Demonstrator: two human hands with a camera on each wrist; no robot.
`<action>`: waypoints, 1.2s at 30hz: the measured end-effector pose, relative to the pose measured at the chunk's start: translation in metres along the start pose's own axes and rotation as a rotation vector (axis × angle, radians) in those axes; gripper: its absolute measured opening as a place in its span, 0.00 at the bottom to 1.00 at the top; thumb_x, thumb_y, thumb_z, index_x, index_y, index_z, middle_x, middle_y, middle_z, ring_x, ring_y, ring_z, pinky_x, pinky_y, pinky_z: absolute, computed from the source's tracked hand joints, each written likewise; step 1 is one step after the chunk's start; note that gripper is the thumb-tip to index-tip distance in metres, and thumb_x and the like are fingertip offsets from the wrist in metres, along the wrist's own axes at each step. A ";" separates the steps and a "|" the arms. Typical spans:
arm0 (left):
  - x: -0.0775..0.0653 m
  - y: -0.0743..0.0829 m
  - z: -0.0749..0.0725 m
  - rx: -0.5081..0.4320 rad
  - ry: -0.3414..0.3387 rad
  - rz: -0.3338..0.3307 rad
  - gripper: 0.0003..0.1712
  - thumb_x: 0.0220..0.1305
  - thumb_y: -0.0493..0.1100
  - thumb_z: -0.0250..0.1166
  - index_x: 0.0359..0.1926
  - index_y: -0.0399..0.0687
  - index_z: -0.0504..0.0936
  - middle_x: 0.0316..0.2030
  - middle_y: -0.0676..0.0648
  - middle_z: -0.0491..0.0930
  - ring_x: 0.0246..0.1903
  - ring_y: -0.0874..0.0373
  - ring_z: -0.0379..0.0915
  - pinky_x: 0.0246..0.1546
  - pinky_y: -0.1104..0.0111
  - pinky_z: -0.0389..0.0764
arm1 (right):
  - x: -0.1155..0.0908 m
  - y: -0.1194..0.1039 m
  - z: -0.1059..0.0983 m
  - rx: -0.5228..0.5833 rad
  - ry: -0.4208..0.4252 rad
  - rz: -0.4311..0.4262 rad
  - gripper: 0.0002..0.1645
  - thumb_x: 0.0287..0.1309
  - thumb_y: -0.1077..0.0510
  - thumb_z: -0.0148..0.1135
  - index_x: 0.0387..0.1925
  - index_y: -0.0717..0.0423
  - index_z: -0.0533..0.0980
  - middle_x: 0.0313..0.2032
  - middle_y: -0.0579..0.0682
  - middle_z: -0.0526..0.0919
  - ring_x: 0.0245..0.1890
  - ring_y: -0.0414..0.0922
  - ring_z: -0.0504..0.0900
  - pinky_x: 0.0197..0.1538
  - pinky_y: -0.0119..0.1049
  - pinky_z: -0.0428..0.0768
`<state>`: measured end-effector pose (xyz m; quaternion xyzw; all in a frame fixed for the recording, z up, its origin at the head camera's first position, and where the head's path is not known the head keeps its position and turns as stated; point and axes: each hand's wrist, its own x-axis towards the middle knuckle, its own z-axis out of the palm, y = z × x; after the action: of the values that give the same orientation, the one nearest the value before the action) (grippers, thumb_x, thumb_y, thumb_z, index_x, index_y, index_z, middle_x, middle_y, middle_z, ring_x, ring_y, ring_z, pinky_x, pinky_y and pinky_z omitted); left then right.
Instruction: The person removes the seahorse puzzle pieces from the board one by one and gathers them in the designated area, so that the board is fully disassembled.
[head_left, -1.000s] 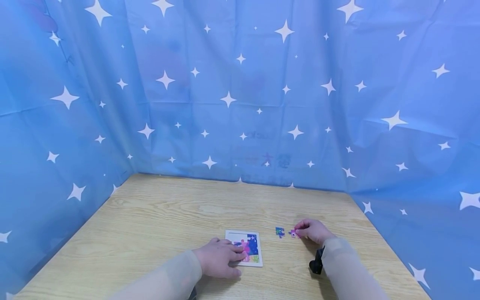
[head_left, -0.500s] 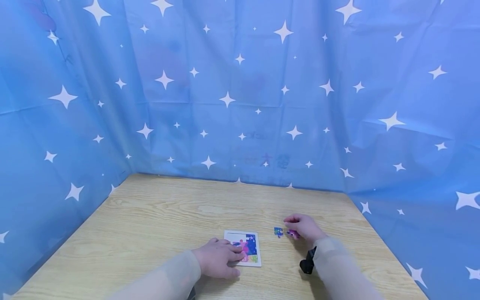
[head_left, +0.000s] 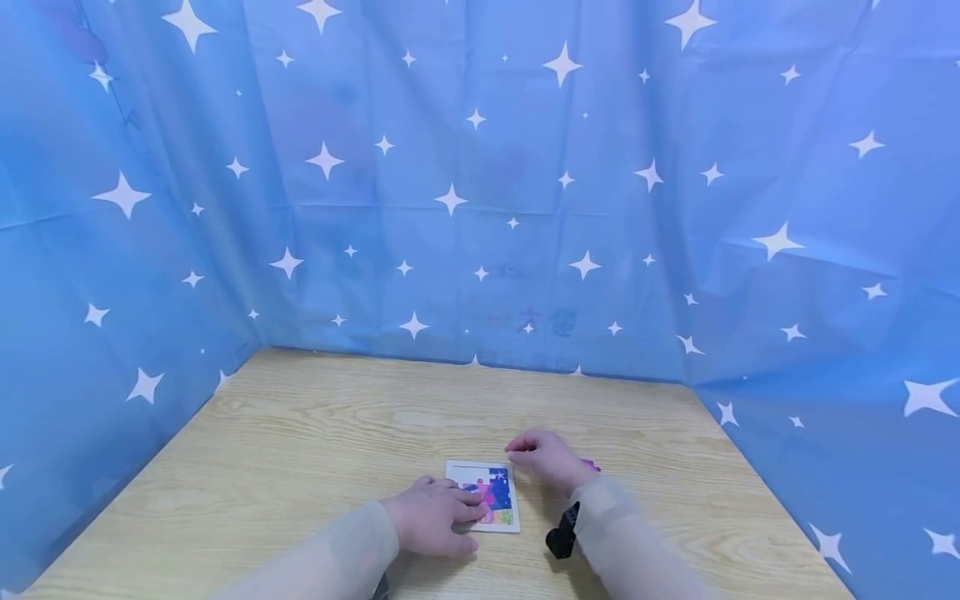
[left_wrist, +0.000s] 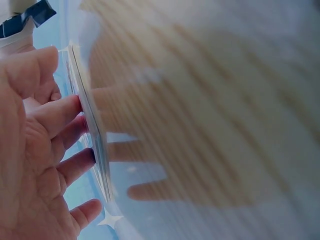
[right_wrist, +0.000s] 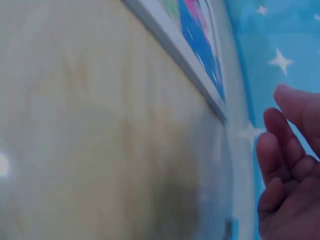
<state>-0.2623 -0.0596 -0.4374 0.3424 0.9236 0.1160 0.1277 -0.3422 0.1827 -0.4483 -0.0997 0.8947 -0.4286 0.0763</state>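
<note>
A small white-framed jigsaw puzzle (head_left: 504, 490) lies on the table, with pink, dark blue and green pieces inside and a white area at its upper left. My left hand (head_left: 435, 515) rests on its left side, fingers spread and fairly straight; the left wrist view shows the fingertips against the frame's edge (left_wrist: 95, 132). Over the upper right corner hovers my right hand (head_left: 551, 460), thumb and fingertips close together. I cannot tell whether they hold a piece. Behind that wrist, part of a pink puzzle piece (head_left: 591, 465) shows on the table.
The wooden table (head_left: 322, 433) reaches back to a blue curtain (head_left: 480, 192) with white stars, which also hangs along both sides. A black wrist camera (head_left: 562, 533) is strapped beneath the right sleeve.
My right hand has moved left from the loose pieces to the puzzle frame's upper right corner. The blue piece beside the pink one is now out of sight. My left hand stays in place.
</note>
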 end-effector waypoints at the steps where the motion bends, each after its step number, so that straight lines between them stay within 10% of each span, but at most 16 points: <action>1: 0.000 0.000 0.000 0.002 0.004 0.002 0.32 0.61 0.67 0.56 0.65 0.68 0.71 0.66 0.63 0.65 0.68 0.50 0.56 0.65 0.43 0.55 | -0.001 -0.002 0.003 -0.016 -0.020 -0.007 0.06 0.60 0.54 0.65 0.38 0.50 0.82 0.37 0.45 0.80 0.39 0.43 0.75 0.44 0.42 0.74; 36: 0.010 0.022 -0.002 0.219 0.072 0.038 0.34 0.63 0.71 0.51 0.65 0.64 0.73 0.65 0.61 0.67 0.45 0.59 0.65 0.51 0.57 0.70 | -0.007 -0.006 0.028 -0.105 -0.112 -0.074 0.03 0.56 0.60 0.68 0.31 0.56 0.83 0.32 0.43 0.80 0.36 0.41 0.76 0.49 0.47 0.74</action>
<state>-0.2569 -0.0373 -0.4308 0.3675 0.9280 0.0289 0.0542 -0.3285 0.1597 -0.4606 -0.1604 0.9060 -0.3773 0.1049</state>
